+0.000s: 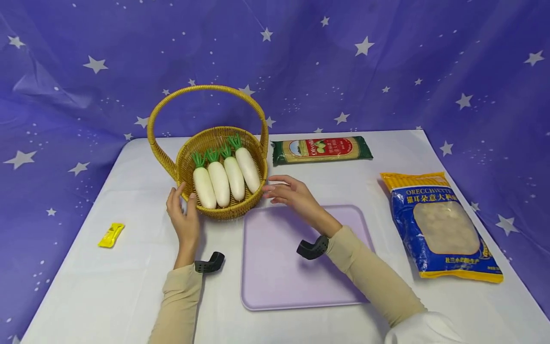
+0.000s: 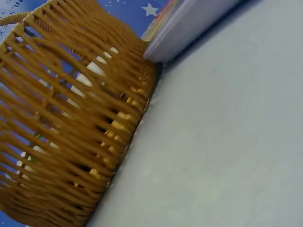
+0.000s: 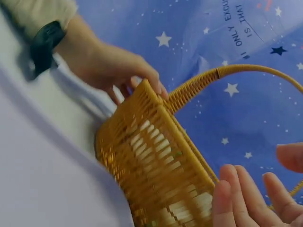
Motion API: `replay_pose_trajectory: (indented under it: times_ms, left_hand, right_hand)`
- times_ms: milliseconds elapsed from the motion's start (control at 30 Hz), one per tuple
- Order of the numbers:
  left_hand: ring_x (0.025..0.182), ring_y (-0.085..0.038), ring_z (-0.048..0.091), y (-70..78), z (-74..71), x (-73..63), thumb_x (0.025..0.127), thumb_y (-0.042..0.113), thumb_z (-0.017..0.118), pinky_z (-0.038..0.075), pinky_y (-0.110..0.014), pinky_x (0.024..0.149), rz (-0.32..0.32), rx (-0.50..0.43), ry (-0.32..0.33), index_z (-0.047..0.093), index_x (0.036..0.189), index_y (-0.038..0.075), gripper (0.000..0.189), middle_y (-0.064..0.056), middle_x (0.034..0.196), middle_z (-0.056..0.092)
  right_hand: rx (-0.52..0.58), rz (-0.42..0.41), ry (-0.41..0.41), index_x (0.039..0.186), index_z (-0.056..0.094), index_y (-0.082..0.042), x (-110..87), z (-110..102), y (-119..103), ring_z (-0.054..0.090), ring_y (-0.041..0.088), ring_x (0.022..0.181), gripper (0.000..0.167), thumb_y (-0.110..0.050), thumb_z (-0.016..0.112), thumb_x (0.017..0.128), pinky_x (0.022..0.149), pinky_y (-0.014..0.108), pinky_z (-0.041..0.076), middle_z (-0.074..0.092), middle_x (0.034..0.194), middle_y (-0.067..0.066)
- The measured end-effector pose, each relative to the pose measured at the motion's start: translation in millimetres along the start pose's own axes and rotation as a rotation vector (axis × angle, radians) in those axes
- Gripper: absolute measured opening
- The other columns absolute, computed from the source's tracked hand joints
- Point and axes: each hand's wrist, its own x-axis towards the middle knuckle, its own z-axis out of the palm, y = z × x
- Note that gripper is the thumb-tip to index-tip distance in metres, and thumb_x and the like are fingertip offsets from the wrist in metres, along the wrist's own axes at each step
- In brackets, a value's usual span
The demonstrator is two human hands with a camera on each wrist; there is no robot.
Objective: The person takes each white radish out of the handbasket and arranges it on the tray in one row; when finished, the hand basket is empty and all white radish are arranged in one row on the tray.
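A yellow wicker basket (image 1: 206, 213) with a tall hoop handle stands at the back left of the table. Several white radishes (image 1: 220, 184) with green tops lie side by side in it. At the basket's front left, my left hand (image 1: 185, 222) holds the rim; the right wrist view shows its curled fingers (image 3: 154, 78) there. My right hand (image 1: 296, 198) is at the basket's right side with fingers extended, close to the rim and holding nothing. Whether its fingertips touch the wicker cannot be told. The left wrist view shows the basket's woven wall (image 2: 71, 123), not the hand.
A pale purple tray (image 1: 296, 267) lies in front of the basket, under my right forearm. Behind it is a green-ended noodle packet (image 1: 322, 150). A blue and yellow orecchiette bag (image 1: 442, 227) lies at right, a small yellow packet (image 1: 111, 235) at left. Starry purple cloth hangs behind.
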Motion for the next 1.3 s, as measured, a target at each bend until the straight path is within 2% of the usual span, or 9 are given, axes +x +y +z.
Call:
replay_pose_trajectory:
  times_ms: [100, 200, 367, 500, 700, 867, 933, 1167, 1300]
  left_hand:
    - [0.137, -0.023, 0.020, -1.8, 4.2, -1.1, 0.093, 0.022, 0.045, 0.022, -0.049, 0.107, -0.010, -0.031, -0.046, 0.042, 0.134, 0.013, 0.042, -0.011, 0.144, 0.028]
    - [0.134, -0.024, 0.027, 2.4, 5.6, -2.2, 0.095, 0.020, 0.042, 0.026, -0.047, 0.105, -0.013, -0.062, -0.066, 0.037, 0.136, 0.010, 0.043, -0.009, 0.143, 0.032]
    - [0.131, -0.032, 0.031, 23.2, 3.6, -6.3, 0.095, 0.016, 0.037, 0.027, -0.046, 0.104, -0.008, -0.062, -0.102, 0.032, 0.137, 0.004, 0.044, -0.014, 0.144, 0.031]
    - [0.132, -0.032, 0.031, 33.0, 3.7, -8.9, 0.096, 0.016, 0.036, 0.028, -0.044, 0.103, -0.012, -0.025, -0.116, 0.030, 0.138, 0.002, 0.044, -0.015, 0.145, 0.030]
    - [0.133, -0.030, 0.028, 34.1, 3.5, -10.8, 0.096, 0.016, 0.036, 0.027, -0.045, 0.106, -0.014, -0.009, -0.105, 0.031, 0.137, 0.003, 0.043, -0.015, 0.145, 0.029]
    - [0.135, -0.026, 0.025, 32.2, -0.1, -11.5, 0.096, 0.015, 0.037, 0.025, -0.045, 0.107, -0.023, -0.001, -0.097, 0.032, 0.137, 0.004, 0.043, -0.014, 0.146, 0.029]
    - [0.135, -0.024, 0.026, 21.9, -0.6, -9.2, 0.096, 0.018, 0.036, 0.025, -0.045, 0.107, -0.025, -0.001, -0.099, 0.032, 0.138, 0.008, 0.043, -0.011, 0.146, 0.028]
    - [0.134, -0.028, 0.025, 19.7, -1.0, -8.5, 0.096, 0.017, 0.035, 0.025, -0.049, 0.106, -0.024, -0.022, -0.129, 0.030, 0.138, 0.003, 0.045, -0.014, 0.147, 0.025]
    - [0.134, -0.024, 0.026, 3.0, 0.8, -3.2, 0.096, 0.020, 0.037, 0.026, -0.047, 0.105, -0.023, -0.022, -0.123, 0.031, 0.138, 0.008, 0.044, -0.008, 0.148, 0.026]
  right_hand:
    - [0.167, -0.022, -0.022, 0.134, 0.036, 0.002, 10.9, 11, -5, 0.047, 0.034, 0.121, 0.045, -0.012, 0.048, 0.092, 0.102, 0.039, 0.037, 0.048, 0.132, 0.023]
    - [0.305, -0.037, -0.013, 0.137, 0.033, 0.001, 25.9, 21, -13, 0.038, 0.033, 0.129, 0.047, -0.008, 0.045, 0.093, 0.107, 0.037, 0.031, 0.040, 0.139, 0.022]
    - [0.375, -0.060, 0.003, 0.141, 0.027, -0.003, 56.7, 30, -25, 0.025, 0.030, 0.136, 0.049, -0.006, 0.040, 0.094, 0.112, 0.038, 0.020, 0.026, 0.147, 0.019]
    - [0.309, -0.039, 0.037, 0.142, 0.026, -0.006, 79.2, 31, -30, 0.020, 0.025, 0.139, 0.050, -0.013, 0.041, 0.095, 0.114, 0.036, 0.016, 0.023, 0.150, 0.013]
    - [0.175, 0.016, 0.091, 0.140, 0.034, -0.011, 102.8, 34, -28, 0.020, 0.016, 0.139, 0.047, -0.023, 0.042, 0.096, 0.114, 0.034, 0.016, 0.024, 0.150, 0.001]
    - [0.071, 0.067, 0.124, 0.144, 0.025, -0.016, 112.7, 41, -24, 0.015, 0.016, 0.140, 0.060, -0.032, 0.049, 0.091, 0.113, 0.039, 0.016, 0.019, 0.152, -0.003]
    - [0.023, 0.108, 0.135, 0.145, 0.020, -0.019, 114.1, 44, -23, 0.013, 0.017, 0.141, 0.067, -0.036, 0.052, 0.089, 0.113, 0.041, 0.016, 0.016, 0.152, -0.004]
    - [-0.092, 0.248, 0.150, 0.146, 0.011, -0.028, 115.7, 51, -20, 0.009, 0.022, 0.141, 0.082, -0.040, 0.061, 0.082, 0.111, 0.048, 0.016, 0.007, 0.153, -0.004]
    - [-0.156, 0.303, 0.146, 0.146, 0.003, -0.030, 117.8, 51, -20, 0.009, 0.023, 0.141, 0.093, -0.038, 0.067, 0.078, 0.111, 0.048, 0.017, 0.005, 0.154, -0.001]
